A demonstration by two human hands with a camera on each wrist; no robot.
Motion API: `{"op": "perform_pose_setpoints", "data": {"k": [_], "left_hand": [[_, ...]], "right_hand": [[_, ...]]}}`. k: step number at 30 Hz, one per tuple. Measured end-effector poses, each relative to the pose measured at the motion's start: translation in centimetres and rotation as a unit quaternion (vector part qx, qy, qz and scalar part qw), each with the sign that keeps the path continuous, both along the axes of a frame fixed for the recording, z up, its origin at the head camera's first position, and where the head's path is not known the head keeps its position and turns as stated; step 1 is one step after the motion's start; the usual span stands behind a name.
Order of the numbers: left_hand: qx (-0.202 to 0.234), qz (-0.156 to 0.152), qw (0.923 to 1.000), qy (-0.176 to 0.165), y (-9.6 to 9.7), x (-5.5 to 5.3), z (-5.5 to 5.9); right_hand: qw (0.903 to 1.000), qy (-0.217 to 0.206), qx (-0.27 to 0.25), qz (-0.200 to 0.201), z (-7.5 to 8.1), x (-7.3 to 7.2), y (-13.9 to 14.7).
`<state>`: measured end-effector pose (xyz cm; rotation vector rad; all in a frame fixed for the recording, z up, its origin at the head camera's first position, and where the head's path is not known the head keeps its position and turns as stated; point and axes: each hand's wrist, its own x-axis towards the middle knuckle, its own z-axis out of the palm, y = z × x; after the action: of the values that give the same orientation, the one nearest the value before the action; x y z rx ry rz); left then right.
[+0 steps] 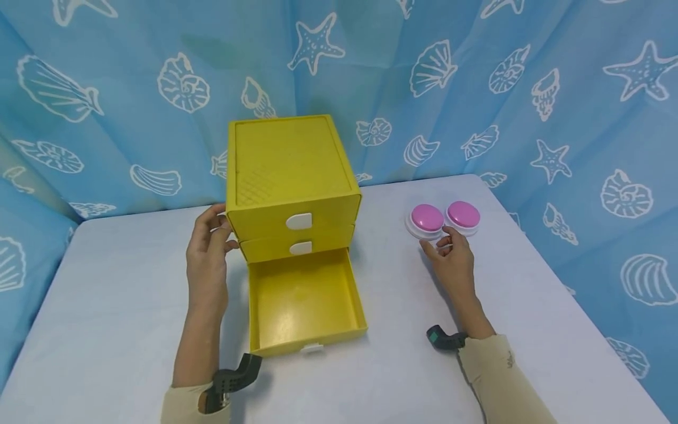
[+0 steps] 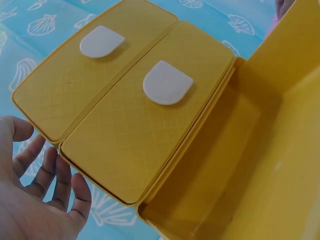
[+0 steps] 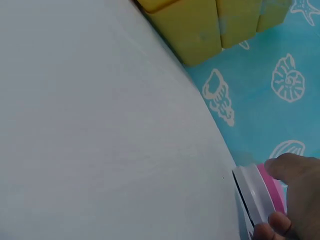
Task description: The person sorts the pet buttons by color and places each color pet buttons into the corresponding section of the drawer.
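A yellow three-drawer box (image 1: pixel 291 165) stands at the back of the table with its bottom drawer (image 1: pixel 304 300) pulled out; nothing lies in that drawer. The upper two drawers (image 2: pixel 140 120) are closed and carry white tabs. Beside the box's left wall is my left hand (image 1: pixel 208 241), fingers loosely bent, fingertips at the drawers' side edge. My right hand (image 1: pixel 452 262) is at the near edge of the left pink-domed round button (image 1: pixel 426 218). In the right wrist view, its fingers overlap this button (image 3: pixel 255 192); firm contact cannot be told.
A second pink-domed button (image 1: pixel 463 214) sits right beside the first. White cloth covers the table (image 1: pixel 127 306), and a blue shell-print curtain (image 1: pixel 371 70) hangs behind it and along the sides. Black wrist mounts (image 1: pixel 233 380) are worn at both sleeves.
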<state>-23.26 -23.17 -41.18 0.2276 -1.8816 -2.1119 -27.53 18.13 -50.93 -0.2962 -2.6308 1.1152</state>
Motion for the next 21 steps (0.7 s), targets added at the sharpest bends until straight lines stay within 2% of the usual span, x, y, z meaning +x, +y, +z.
{"op": "perform_pose_setpoints", "data": {"k": [9,17,21], "left_hand": [[-0.012,0.004,0.9998,-0.012,-0.1,0.1,0.2],[-0.008,-0.004,0.9999,-0.006,0.0,0.0,0.0],[-0.017,-0.001,0.9998,-0.009,-0.2,0.2,0.0]], "right_hand": [[0.9984,0.010,0.056,-0.001,-0.3,-2.3,-0.4],[0.9943,-0.063,0.083,-0.023,0.3,-3.7,0.1],[0.9948,-0.064,0.073,-0.032,-0.1,-3.8,-0.1]]}}
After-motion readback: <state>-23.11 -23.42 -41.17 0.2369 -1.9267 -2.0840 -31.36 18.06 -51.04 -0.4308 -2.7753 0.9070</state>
